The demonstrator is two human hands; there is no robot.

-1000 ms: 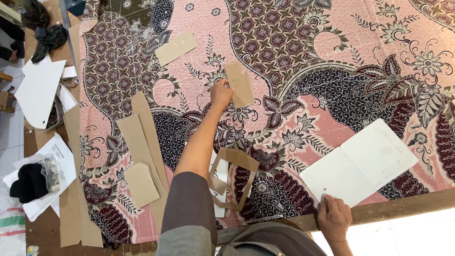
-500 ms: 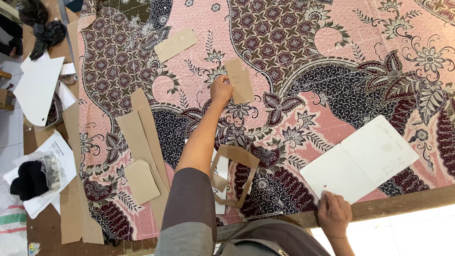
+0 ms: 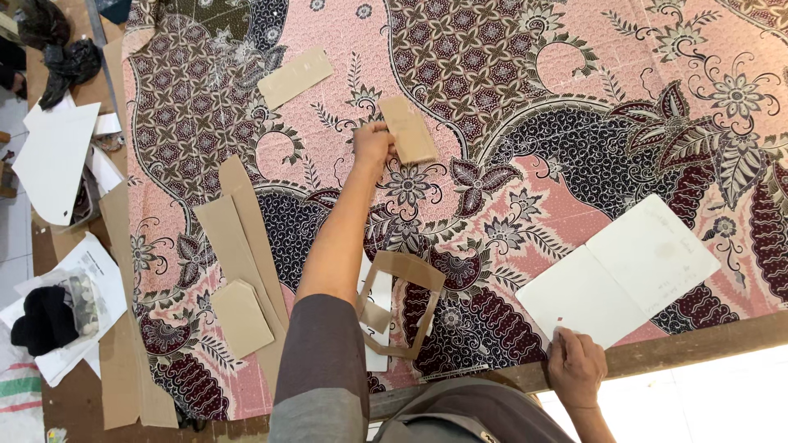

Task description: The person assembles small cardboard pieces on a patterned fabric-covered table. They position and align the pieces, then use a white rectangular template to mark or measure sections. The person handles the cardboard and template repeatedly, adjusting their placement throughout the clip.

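Patterned batik cloth (image 3: 574,98), left hand (image 3: 371,146) gripping rectangular cardboard piece (image 3: 408,130), right hand (image 3: 576,367) on white booklet (image 3: 628,271)

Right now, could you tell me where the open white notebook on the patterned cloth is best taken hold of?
Probably the near corner of the notebook, coming from the table edge. It lies flat and open, and that corner reaches the cloth's border, where the right hand already rests on it, so fingers can slip underneath.
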